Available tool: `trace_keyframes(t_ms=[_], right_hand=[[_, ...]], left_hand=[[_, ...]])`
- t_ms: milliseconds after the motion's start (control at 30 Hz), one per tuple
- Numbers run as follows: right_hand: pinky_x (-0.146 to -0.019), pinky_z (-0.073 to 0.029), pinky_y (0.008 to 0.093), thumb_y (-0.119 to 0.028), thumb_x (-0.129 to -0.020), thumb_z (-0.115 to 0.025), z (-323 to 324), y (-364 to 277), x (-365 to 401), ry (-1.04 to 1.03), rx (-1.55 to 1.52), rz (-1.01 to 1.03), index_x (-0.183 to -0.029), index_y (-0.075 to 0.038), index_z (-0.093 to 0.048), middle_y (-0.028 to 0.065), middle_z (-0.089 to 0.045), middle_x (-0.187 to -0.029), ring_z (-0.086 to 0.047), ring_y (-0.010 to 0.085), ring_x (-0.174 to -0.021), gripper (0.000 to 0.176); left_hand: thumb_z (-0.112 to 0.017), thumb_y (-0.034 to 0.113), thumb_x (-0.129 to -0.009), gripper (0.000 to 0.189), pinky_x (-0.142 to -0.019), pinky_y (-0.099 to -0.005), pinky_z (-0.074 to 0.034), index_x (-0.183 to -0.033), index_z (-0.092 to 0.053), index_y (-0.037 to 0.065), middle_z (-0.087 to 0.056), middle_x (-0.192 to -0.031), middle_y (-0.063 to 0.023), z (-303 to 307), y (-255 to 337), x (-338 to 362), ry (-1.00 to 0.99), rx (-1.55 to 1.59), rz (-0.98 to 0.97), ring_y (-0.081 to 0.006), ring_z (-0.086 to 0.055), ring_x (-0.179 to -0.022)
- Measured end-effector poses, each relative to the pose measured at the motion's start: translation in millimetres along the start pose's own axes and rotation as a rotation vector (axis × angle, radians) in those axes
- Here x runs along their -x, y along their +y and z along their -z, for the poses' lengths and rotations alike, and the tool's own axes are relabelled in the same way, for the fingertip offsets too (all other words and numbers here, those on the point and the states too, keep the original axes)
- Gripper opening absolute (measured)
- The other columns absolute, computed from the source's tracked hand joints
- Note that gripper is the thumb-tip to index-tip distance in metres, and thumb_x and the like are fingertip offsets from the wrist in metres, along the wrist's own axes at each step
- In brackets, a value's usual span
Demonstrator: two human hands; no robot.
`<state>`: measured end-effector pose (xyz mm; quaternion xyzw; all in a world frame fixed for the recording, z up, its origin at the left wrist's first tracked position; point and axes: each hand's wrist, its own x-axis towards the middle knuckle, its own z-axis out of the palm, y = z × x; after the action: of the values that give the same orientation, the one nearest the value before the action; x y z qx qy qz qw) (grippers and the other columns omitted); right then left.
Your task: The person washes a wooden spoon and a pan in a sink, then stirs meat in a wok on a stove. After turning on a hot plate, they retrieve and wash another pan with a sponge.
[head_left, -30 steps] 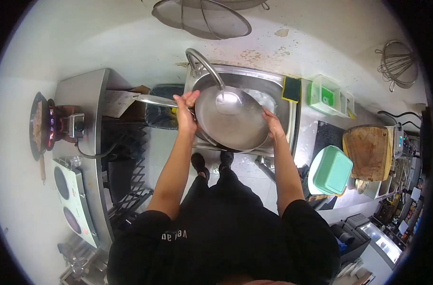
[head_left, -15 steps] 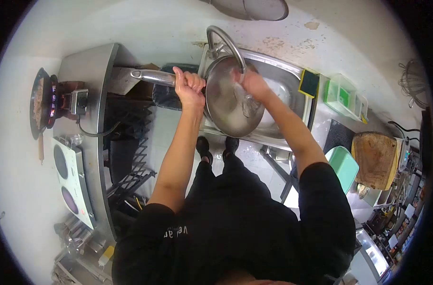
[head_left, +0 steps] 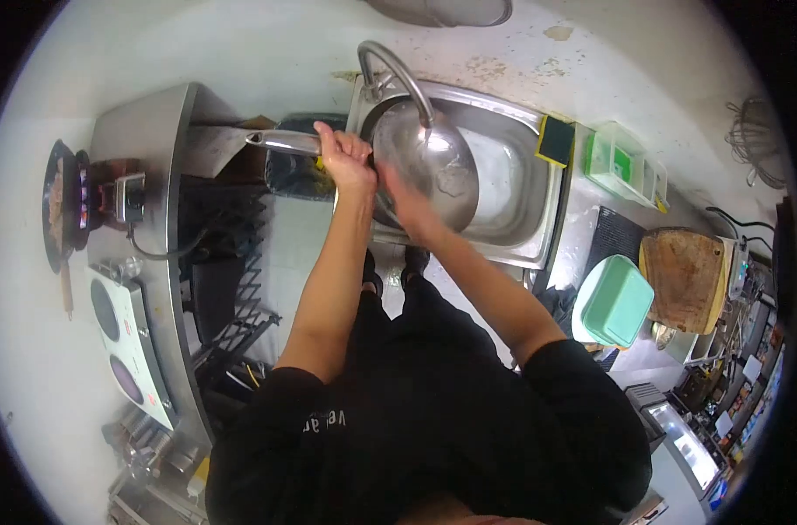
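A large metal pan [head_left: 447, 171] is tilted over the sink [head_left: 531, 229], beneath the curved faucet [head_left: 398, 68]. Water runs into the pan from the spout. My left hand [head_left: 348, 162] is wrapped round the pan's long metal handle [head_left: 285, 142], close to where it joins the pan. My right hand [head_left: 403, 203] is at the pan's left inner side, blurred by motion, and its fingers cannot be made out. Whether it holds anything is hidden by the blur.
A yellow-and-dark sponge [head_left: 555, 141] lies on the sink's right rim. Further right are a clear plastic container [head_left: 628, 166], a green tub [head_left: 619, 302] and a wooden cutting board [head_left: 683, 280]. On the left, a pan with food [head_left: 55, 206] sits over a lit burner.
My right hand has moved from the pan's upper right to its left side. The view has shifted slightly, and a white round edge now shows beneath the green tub.
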<state>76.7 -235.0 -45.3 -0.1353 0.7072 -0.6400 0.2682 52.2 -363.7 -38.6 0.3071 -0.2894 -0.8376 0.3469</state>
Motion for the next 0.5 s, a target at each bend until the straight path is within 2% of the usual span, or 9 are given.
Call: trace_keyframes(t_ms=[33, 67, 133, 200, 267, 333, 367, 433, 500], right_hand=[[-0.099, -0.034, 0.0299, -0.034, -0.096, -0.033, 29.4, 7.9, 30.9, -0.202, 0.114, 0.053, -0.109, 0.002, -0.058, 0.0136, -0.057, -0.114, -0.052, 0.0222, -0.109, 0.046], [-0.1, -0.034, 0.0306, -0.033, -0.095, -0.035, 70.2, 27.1, 47.4, -0.41, 0.231, 0.107, -0.112, 0.0, -0.058, 0.0154, -0.053, -0.121, -0.051, 0.0233, -0.113, 0.044], [-0.092, -0.042, 0.0358, -0.024, -0.089, -0.047, 137.2, 91.6, 17.9, -0.756, 0.697, 0.165, -0.105, -0.003, -0.061, 0.0154, -0.052, -0.122, -0.053, 0.0282, -0.108, 0.03], [-0.08, -0.049, 0.0395, -0.019, -0.079, -0.053, 175.6, 110.5, -48.1, -0.902, 1.45, 0.171, -0.1, -0.007, -0.061, 0.0134, -0.056, -0.114, -0.057, 0.0294, -0.097, 0.026], [-0.07, -0.051, 0.039, -0.02, -0.077, -0.054, 176.2, 122.3, -110.4, -0.406, 1.401, 0.691, -0.099, -0.007, -0.059, 0.0097, -0.06, -0.099, -0.06, 0.0273, -0.086, 0.026], [-0.068, -0.052, 0.0382, -0.023, -0.081, -0.051, 143.0, 59.0, -133.4, -0.233, 1.264, 0.928, -0.106, -0.007, -0.056, 0.0122, -0.06, -0.098, -0.061, 0.0285, -0.085, 0.03], [-0.068, -0.052, 0.0382, -0.023, -0.081, -0.051, 139.9, 64.1, -131.2, -0.237, 1.256, 0.925, -0.106, -0.007, -0.056, 0.0122, -0.06, -0.098, -0.061, 0.0285, -0.085, 0.03], [-0.065, -0.052, 0.0384, -0.021, -0.086, -0.048, 130.7, 73.6, -125.1, -0.071, 1.231, 0.298, -0.105, -0.006, -0.056, 0.0157, -0.061, -0.093, -0.062, 0.0297, -0.079, 0.025], [-0.064, -0.052, 0.0369, -0.027, -0.092, -0.043, 128.4, 136.7, -102.0, -0.086, 1.024, -0.273, -0.105, -0.004, -0.056, 0.0194, -0.062, -0.088, -0.063, 0.0296, -0.073, 0.03]], left_hand=[[-0.043, 0.062, -0.085, 0.063, -0.045, -0.0292, -0.025, -0.046, -0.022, 0.016, -0.02, -0.042, 0.0017, 1.6, 2.5, -2.0, 0.036, 0.001, 0.028, -0.0141, -0.018, -0.038], [-0.042, 0.063, -0.084, 0.064, -0.045, -0.0297, -0.026, -0.046, -0.02, 0.016, -0.02, -0.042, 0.0016, 5.2, 11.5, -5.2, -0.009, -0.019, 0.039, -0.0143, -0.018, -0.038], [-0.042, 0.057, -0.088, 0.061, -0.046, -0.0277, -0.022, -0.046, -0.02, 0.017, -0.019, -0.043, 0.0023, -0.5, 19.4, 0.2, -0.008, 0.058, 0.041, -0.0134, -0.017, -0.04], [-0.041, 0.057, -0.088, 0.061, -0.046, -0.0276, -0.021, -0.046, -0.021, 0.017, -0.019, -0.043, 0.0021, -2.0, 15.7, 4.7, -0.047, 0.073, 0.045, -0.0135, -0.017, -0.04], [-0.04, 0.057, -0.088, 0.062, -0.045, -0.0274, -0.021, -0.046, -0.021, 0.017, -0.019, -0.042, 0.0019, -6.5, 12.4, 5.4, -0.091, 0.081, 0.046, -0.0136, -0.016, -0.04], [-0.04, 0.057, -0.088, 0.062, -0.045, -0.0275, -0.021, -0.046, -0.021, 0.016, -0.02, -0.042, 0.0017, -8.8, 11.4, 9.0, -0.084, 0.081, 0.063, -0.0135, -0.017, -0.039], [-0.04, 0.057, -0.088, 0.062, -0.044, -0.0281, -0.022, -0.046, -0.022, 0.016, -0.02, -0.042, 0.0018, -8.6, 12.1, 10.4, -0.108, 0.07, 0.079, -0.0134, -0.017, -0.039], [-0.04, 0.057, -0.088, 0.062, -0.044, -0.0281, -0.022, -0.046, -0.022, 0.016, -0.02, -0.042, 0.0018, -9.7, 11.5, 10.6, -0.087, 0.081, 0.09, -0.0132, -0.017, -0.039], [-0.042, 0.058, -0.087, 0.062, -0.045, -0.0274, -0.021, -0.046, -0.022, 0.017, -0.02, -0.043, 0.0028, -11.7, 7.4, 10.3, -0.025, 0.093, 0.097, -0.0125, -0.017, -0.039]])
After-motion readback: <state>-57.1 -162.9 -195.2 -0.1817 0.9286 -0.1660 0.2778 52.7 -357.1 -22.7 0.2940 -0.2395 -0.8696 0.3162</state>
